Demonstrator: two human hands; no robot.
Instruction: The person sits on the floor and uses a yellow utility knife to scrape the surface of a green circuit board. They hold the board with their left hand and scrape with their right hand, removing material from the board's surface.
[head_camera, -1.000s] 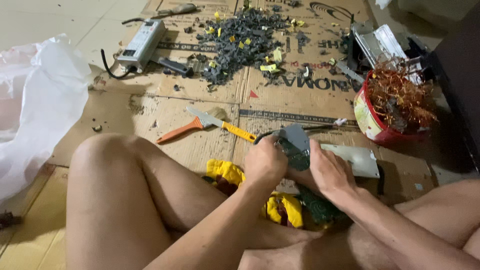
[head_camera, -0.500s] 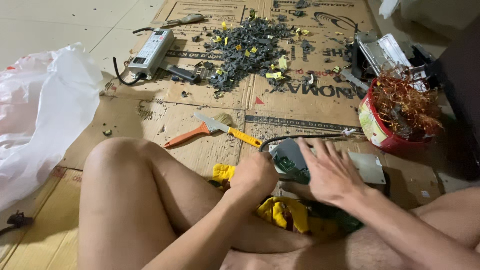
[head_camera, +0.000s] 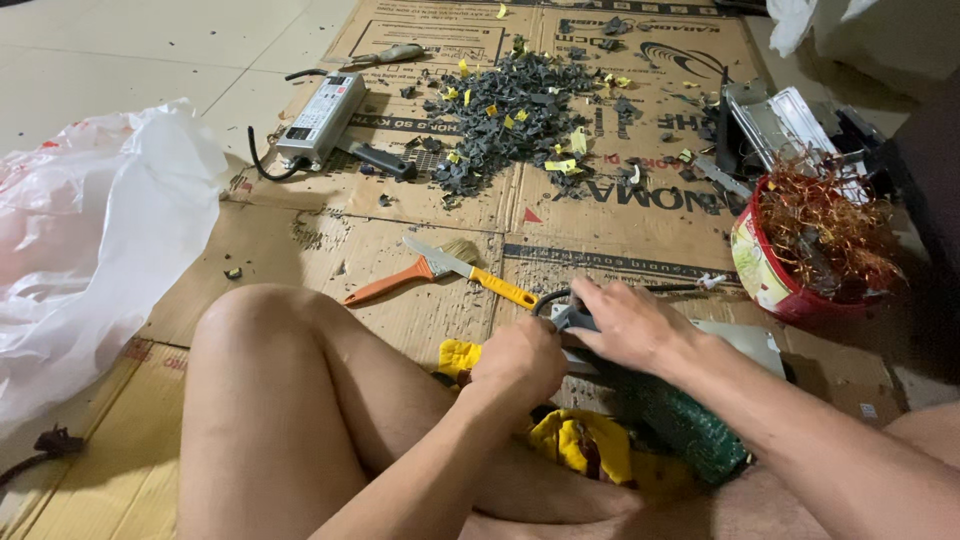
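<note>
Clenched around something hidden inside its fist, the left hand (head_camera: 518, 362) is being pressed against a grey part (head_camera: 572, 318) just above the lap; what is being gripped cannot be told. The right hand (head_camera: 628, 325) is being laid over the same part, fingers curled and grasping it from above. Both hands are being worked over a flat grey metal unit (head_camera: 745, 345), which is lying on the cardboard (head_camera: 300, 250) between the knees.

Cardboard sheets are covering the tiled floor. A white plastic bag (head_camera: 95, 240) is lying crumpled at far left. A red tub (head_camera: 765, 285), heaped with copper wire (head_camera: 825, 225), is standing at right, near the right forearm. A pile of dark plastic scraps (head_camera: 510, 120) is being kept well apart, at the top centre. A grey power supply (head_camera: 320, 118) is lying beside it. A yellow cloth (head_camera: 585, 445) is lying under the forearms. A knife (head_camera: 470, 272) and an orange-handled brush (head_camera: 390, 285) are lying crossed just beyond the hands.
</note>
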